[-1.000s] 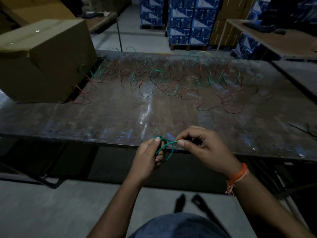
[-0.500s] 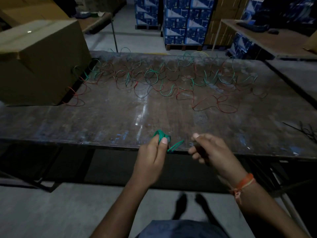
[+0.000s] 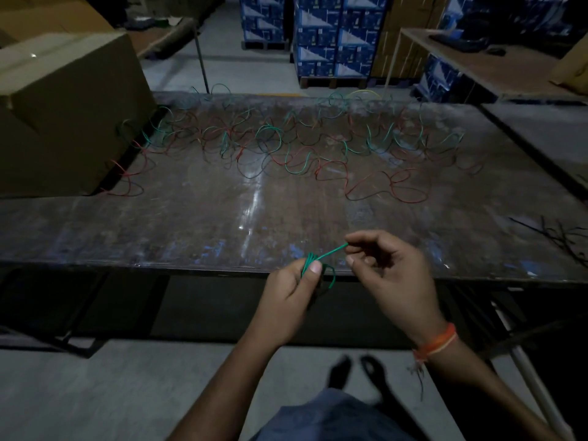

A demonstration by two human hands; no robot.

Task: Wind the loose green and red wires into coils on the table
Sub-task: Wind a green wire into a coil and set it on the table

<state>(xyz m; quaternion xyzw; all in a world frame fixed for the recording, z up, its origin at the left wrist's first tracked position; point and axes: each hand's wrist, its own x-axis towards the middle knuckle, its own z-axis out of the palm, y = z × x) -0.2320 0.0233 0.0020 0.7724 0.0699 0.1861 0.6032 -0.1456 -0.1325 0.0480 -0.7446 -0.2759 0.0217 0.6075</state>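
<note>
At the near table (image 3: 191,230) edge, my left hand (image 3: 294,286) pinches a small green wire coil (image 3: 313,265); my right hand (image 3: 389,272) pinches its free end (image 3: 334,251). If the thumb relaxes, I think the loops spring open. Many loose wires (image 3: 286,144) wait far.

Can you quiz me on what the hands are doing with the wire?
1. True or false: the left hand holds a small green coil.
2. What does the right hand pinch? A) a red wire B) the coil's loose green end C) the box
3. Fill in: the loose wires lie on the far half of the ____.

Key
1. True; thumb and fingers pinch the loops at the table edge.
2. B
3. table
</note>
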